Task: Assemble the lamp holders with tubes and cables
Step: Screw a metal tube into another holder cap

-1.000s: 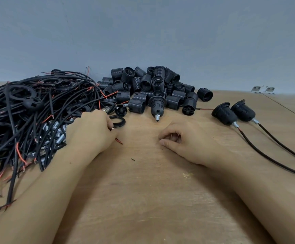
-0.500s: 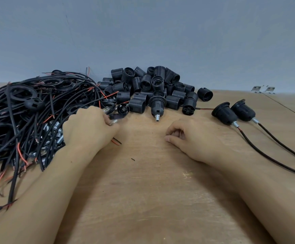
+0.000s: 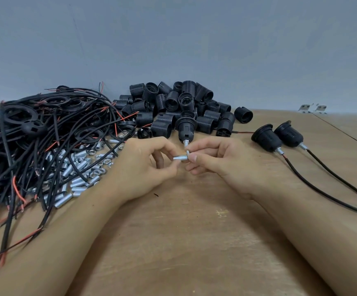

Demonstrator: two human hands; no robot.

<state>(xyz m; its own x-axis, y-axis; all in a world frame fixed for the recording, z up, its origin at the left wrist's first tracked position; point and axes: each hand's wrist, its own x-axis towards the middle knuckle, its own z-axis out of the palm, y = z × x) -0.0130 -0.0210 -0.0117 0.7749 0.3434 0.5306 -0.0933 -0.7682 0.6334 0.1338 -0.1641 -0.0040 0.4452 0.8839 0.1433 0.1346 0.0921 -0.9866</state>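
My left hand [image 3: 143, 167] pinches one end of a short silver threaded tube [image 3: 179, 157], held level above the wooden table [image 3: 184, 242]. My right hand [image 3: 222, 161] meets it from the right, fingertips closed on a small silver nut [image 3: 188, 153] at the tube's other end. Just behind the hands stands a black lamp holder [image 3: 186, 127] with a metal tube sticking out toward me. A heap of black threaded lamp holders [image 3: 179, 107] lies behind it. Tangled black cables [image 3: 34, 133] with red wires fill the left side.
Loose silver tubes and nuts [image 3: 79, 169] lie under the cables at the left. Two finished lamp holders [image 3: 277, 135] with cables lie at the right, their cables [image 3: 326, 189] trailing toward the right edge. Small metal brackets [image 3: 312, 108] sit at the far right by the wall.
My left hand left the cable pile with a tube and moved right. My right hand rose from the table and met it at the middle.
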